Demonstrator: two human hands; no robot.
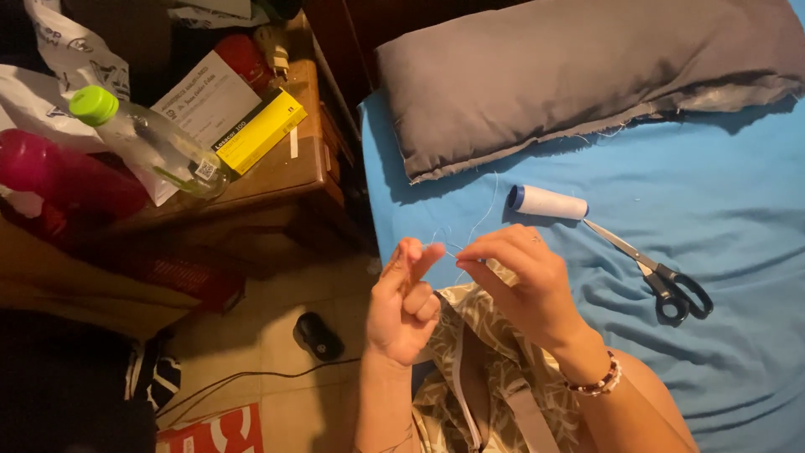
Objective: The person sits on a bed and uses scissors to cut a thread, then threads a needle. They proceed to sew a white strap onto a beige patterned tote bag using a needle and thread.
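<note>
My left hand (pixel 404 304) and my right hand (pixel 524 281) are raised close together over the edge of a blue bed sheet (pixel 738 218). Their fingertips pinch a fine white thread (pixel 480 220) between them; a needle is too small to make out. The thread trails up toward a white spool with a blue end (pixel 547 202) lying on the sheet. Black-handled scissors (pixel 662 275) lie just right of the spool. A patterned beige cloth with a strap (pixel 486 369) rests below my hands. My right wrist wears a beaded bracelet (pixel 594 383).
A grey pillow (pixel 587 75) lies at the head of the bed. A wooden bedside table (pixel 285 168) at left holds a clear bottle with a green cap (pixel 142 138), a yellow box (pixel 260 130) and papers. A black object (pixel 317 335) and a cable lie on the tiled floor.
</note>
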